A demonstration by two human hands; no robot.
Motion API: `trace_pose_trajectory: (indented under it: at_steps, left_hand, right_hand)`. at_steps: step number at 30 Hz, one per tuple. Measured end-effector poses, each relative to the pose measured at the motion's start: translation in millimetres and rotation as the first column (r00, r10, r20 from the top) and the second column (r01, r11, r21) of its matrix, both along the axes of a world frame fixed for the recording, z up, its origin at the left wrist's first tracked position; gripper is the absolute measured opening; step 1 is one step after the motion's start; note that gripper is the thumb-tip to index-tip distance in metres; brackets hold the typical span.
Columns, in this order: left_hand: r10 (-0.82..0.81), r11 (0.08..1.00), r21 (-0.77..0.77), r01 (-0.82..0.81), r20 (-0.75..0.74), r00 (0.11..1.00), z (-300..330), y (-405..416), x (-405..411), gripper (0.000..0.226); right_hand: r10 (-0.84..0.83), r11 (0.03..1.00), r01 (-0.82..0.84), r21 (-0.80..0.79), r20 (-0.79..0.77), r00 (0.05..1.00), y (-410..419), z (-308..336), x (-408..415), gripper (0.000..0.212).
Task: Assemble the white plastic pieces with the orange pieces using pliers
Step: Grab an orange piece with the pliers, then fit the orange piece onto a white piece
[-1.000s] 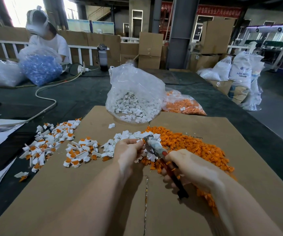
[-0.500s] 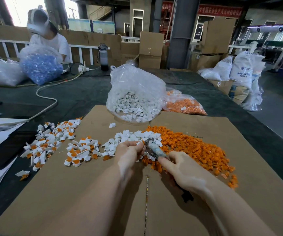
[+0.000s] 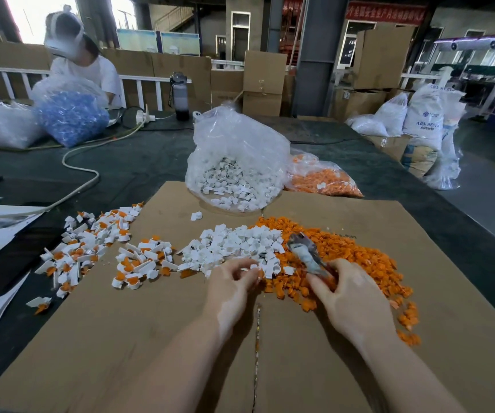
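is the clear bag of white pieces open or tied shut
Open. The bag gapes toward the camera, and the white pieces show directly through its mouth.

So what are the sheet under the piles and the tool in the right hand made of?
The sheet looks like plain corrugated cardboard: matte brown, with a fold seam down the middle. The pliers in the right hand seem to be metal, grey and dully shiny at the head; their handles are hidden.
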State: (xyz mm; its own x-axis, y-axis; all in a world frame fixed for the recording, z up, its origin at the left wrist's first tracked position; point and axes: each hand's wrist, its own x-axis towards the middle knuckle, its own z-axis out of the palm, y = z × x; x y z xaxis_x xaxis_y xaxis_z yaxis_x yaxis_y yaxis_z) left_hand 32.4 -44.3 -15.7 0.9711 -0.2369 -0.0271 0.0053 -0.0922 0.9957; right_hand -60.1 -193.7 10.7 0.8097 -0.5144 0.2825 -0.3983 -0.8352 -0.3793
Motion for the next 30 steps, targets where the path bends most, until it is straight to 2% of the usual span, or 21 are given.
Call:
trace_pose_trajectory:
  at_steps: [1, 3, 7, 10, 12, 15, 17, 21, 23, 25, 30]
  left_hand:
    - [-0.035, 0.993, 0.115, 0.025, 0.091, 0.995, -1.8, 1.1, -1.2, 0.018]
    - [-0.098, 0.975, 0.215, 0.059, 0.174, 0.98, -3.9, 1.6, -2.9, 0.021]
    - [-0.156, 0.958, 0.273, 0.093, 0.216, 0.964, -5.4, 0.7, -2.7, 0.024]
    - [-0.202, 0.939, 0.321, 0.121, 0.232, 0.952, -8.0, 2.4, -1.2, 0.025]
    - [-0.234, 0.924, 0.357, 0.137, 0.246, 0.941, -9.8, 2.3, -0.5, 0.025]
    - [-0.249, 0.918, 0.368, 0.15, 0.239, 0.939, -8.9, 0.6, -1.1, 0.024]
    - [-0.252, 0.921, 0.35, 0.168, 0.21, 0.945, -8.2, 0.9, -2.1, 0.023]
    - [-0.287, 0.927, 0.294, 0.234, 0.154, 0.945, -9.0, 8.2, -5.2, 0.026]
    - [-0.322, 0.911, 0.33, 0.248, 0.189, 0.928, -11.0, 9.8, -7.8, 0.035]
    - [-0.329, 0.897, 0.382, 0.223, 0.24, 0.913, -11.2, 8.0, -9.9, 0.035]
    - [-0.287, 0.92, 0.339, 0.196, 0.245, 0.926, -12.1, 6.8, -11.2, 0.032]
  right_hand:
    - [-0.032, 0.993, 0.028, -0.114, -0.026, 0.999, -4.3, -4.1, 0.1, 0.045]
    - [-0.081, 0.957, 0.048, -0.285, -0.104, 0.991, -11.5, -12.0, 0.1, 0.049]
    - [-0.142, 0.926, 0.08, -0.369, -0.145, 0.979, -15.9, -22.6, 0.2, 0.059]
    - [-0.11, 0.911, 0.095, -0.402, -0.015, 0.994, -13.7, -25.8, 0.5, 0.061]
    - [-0.003, 0.896, 0.058, -0.44, 0.125, 0.992, -5.6, -25.1, 2.6, 0.053]
    - [0.319, 0.903, -0.199, -0.381, 0.284, 0.904, 17.5, -29.4, 7.9, 0.031]
    - [0.437, 0.887, -0.348, -0.302, 0.308, 0.845, 30.9, -34.6, 9.5, 0.021]
    - [0.409, 0.911, -0.355, -0.209, 0.366, 0.836, 36.5, -38.9, 11.2, 0.013]
    - [0.394, 0.919, -0.346, -0.19, 0.377, 0.838, 37.3, -37.8, 11.1, 0.014]
    - [0.399, 0.917, -0.353, -0.186, 0.375, 0.837, 38.5, -37.2, 10.1, 0.013]
    - [0.32, 0.947, -0.294, -0.128, 0.428, 0.845, 36.8, -37.9, 6.1, 0.017]
